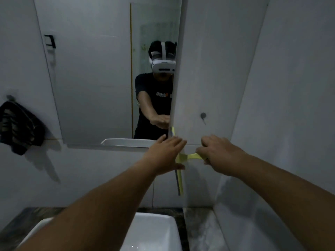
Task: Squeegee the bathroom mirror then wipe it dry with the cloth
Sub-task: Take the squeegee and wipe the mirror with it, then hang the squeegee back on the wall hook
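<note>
squeegee held at mirror's lower right corner

right hand (220, 153) grasps the yellow squeegee (181, 160) handle; left hand (167, 153) lies open across its blade. mirror (101, 78) is just left; cloth (20, 127) hangs far left. advise: lift blade onto glass, keep pressure even, overlap strokes.

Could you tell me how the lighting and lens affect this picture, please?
Head view: dim, grey light throughout; wide-angle bending curves the mirror edges; the dark striped cloth casts a soft shadow on the wall; the yellow squeegee blade is slightly blurred.
</note>
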